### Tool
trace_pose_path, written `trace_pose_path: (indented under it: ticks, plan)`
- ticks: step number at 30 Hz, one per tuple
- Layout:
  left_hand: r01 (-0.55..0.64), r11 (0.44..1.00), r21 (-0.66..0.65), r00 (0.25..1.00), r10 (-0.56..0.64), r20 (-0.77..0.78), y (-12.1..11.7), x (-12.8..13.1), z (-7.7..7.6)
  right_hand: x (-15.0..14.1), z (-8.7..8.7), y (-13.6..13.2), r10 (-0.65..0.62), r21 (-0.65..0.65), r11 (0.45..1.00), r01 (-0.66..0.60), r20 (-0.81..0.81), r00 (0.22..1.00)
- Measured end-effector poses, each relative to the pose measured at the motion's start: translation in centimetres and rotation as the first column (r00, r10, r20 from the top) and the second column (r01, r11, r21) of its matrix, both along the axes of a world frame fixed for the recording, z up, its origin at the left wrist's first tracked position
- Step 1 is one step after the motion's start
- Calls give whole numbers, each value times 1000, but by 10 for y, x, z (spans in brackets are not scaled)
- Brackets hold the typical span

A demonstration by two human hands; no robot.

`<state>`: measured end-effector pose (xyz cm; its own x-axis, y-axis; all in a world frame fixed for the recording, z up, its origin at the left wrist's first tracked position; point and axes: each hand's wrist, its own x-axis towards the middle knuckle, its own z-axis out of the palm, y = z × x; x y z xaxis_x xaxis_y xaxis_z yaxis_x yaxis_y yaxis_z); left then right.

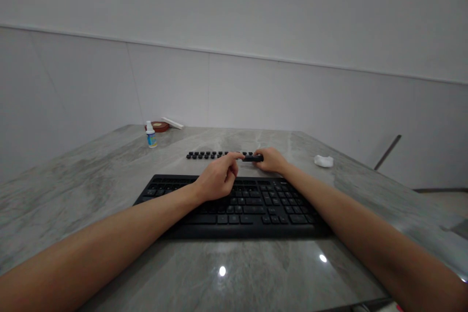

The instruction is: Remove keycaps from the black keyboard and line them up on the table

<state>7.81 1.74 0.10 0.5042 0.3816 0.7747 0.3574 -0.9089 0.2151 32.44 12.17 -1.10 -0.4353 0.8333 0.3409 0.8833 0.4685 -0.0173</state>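
Keyboard (234,231) is lying nearest the person, with two rows of small black pieces (206,155) beyond. The right hand (271,160) is pinching a black bar (250,158) near its right end, the bar projecting leftward; the left hand (218,179) is pointing at its other end, whether holding anything being unclear.

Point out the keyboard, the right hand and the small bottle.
Keyboard (237,208): head view, on the keys near its middle.
Right hand (271,160): head view, on the back of the hand.
Small bottle (151,139): head view, on its label.
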Motion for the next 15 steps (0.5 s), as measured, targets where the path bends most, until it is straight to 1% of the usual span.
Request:
trace_pose_path:
  ticks: [7, 15]
  plan:
    - [-11, 1000, 6, 1000, 11, 4, 0, 0, 1, 1, 5, -12, 35, 3, 999, -35, 25, 999]
    - [-21, 1000, 0, 1000, 21, -17, 0, 0, 0, 0, 6, -16, 135, -42, 990, -135, -1, 991]
